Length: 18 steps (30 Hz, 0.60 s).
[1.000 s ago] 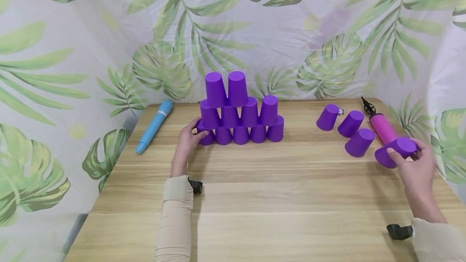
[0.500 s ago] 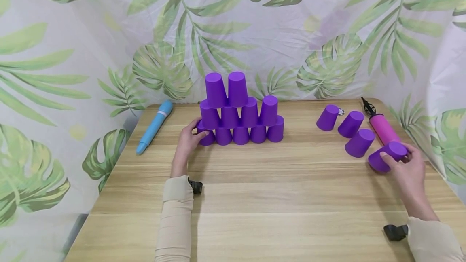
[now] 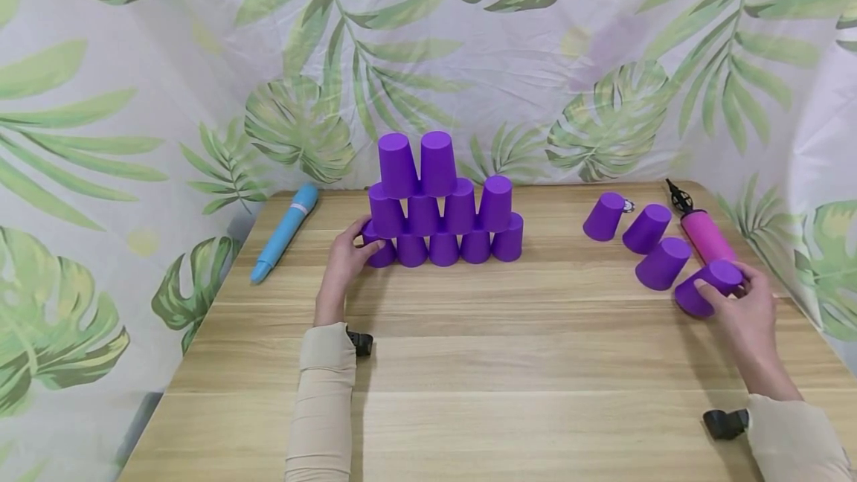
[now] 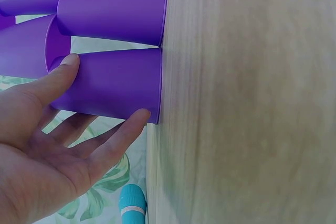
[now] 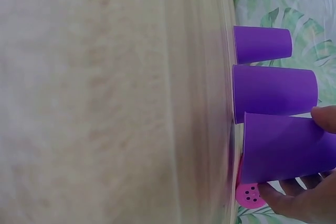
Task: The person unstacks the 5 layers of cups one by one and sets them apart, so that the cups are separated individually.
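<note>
A pyramid of purple cups stands upside down at the middle back of the wooden table. My left hand holds the pyramid's bottom-left cup between thumb and fingers. At the right, my right hand grips a loose purple cup, mouth down and tilted, just above or touching the table. The right wrist view shows this held cup beside two standing cups.
Three more upside-down purple cups form a row left of the held one. A pink hand pump lies behind them near the right edge. A blue pen-like stick lies at the back left. A leaf-print curtain surrounds the table.
My right hand has brought its cup left and down, closer to the row of loose cups and the table. The left hand and the pyramid have not moved.
</note>
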Each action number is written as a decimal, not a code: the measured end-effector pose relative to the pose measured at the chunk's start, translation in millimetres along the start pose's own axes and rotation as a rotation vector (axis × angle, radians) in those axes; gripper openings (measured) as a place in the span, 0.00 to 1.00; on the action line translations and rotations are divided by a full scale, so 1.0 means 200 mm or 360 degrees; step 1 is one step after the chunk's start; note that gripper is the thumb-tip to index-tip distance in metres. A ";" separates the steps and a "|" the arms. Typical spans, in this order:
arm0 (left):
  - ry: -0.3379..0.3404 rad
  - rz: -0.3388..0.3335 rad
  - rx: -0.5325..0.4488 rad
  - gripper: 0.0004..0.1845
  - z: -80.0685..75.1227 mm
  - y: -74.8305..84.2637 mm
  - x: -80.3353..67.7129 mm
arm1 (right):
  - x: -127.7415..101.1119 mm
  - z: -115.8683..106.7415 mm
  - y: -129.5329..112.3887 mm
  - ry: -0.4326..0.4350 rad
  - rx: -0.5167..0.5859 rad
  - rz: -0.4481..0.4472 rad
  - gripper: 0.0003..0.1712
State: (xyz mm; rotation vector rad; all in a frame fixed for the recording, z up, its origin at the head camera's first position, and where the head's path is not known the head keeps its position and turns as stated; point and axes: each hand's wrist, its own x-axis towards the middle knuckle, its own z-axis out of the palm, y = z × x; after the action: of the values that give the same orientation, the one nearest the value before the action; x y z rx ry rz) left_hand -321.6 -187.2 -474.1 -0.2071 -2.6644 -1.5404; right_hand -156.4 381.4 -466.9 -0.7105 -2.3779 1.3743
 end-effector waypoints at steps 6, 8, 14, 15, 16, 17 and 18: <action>0.0003 -0.0011 -0.0011 0.32 0.00 0.01 -0.01 | 0.01 0.00 0.02 -0.0021 -0.0031 -0.0009 0.43; 0.0003 -0.0010 -0.0012 0.32 0.00 0.01 -0.01 | 0.01 0.00 0.03 -0.0025 -0.0044 -0.0007 0.43; 0.0009 -0.0015 0.0002 0.32 0.00 0.00 -0.01 | 0.02 0.00 0.04 -0.0040 -0.0082 -0.0040 0.44; 0.0012 -0.0015 0.0006 0.32 0.00 0.01 -0.01 | 0.02 0.00 0.04 -0.0041 -0.0085 -0.0049 0.45; 0.0016 -0.0013 0.0008 0.32 0.00 0.01 -0.01 | 0.01 0.00 0.03 -0.0040 -0.0095 -0.0059 0.45; 0.0013 -0.0009 0.0011 0.32 0.00 0.01 -0.01 | 0.00 -0.01 0.02 -0.0035 -0.0100 -0.0070 0.45; 0.0006 -0.0009 0.0008 0.32 0.01 0.01 -0.01 | -0.01 -0.02 0.01 -0.0016 -0.0107 -0.0085 0.46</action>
State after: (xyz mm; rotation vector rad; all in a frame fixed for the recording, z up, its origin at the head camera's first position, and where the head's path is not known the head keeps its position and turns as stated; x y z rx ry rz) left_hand -319.9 -185.0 -473.1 -0.1963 -2.6686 -1.5337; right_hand -152.4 383.5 -467.3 -0.6538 -2.4431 1.2849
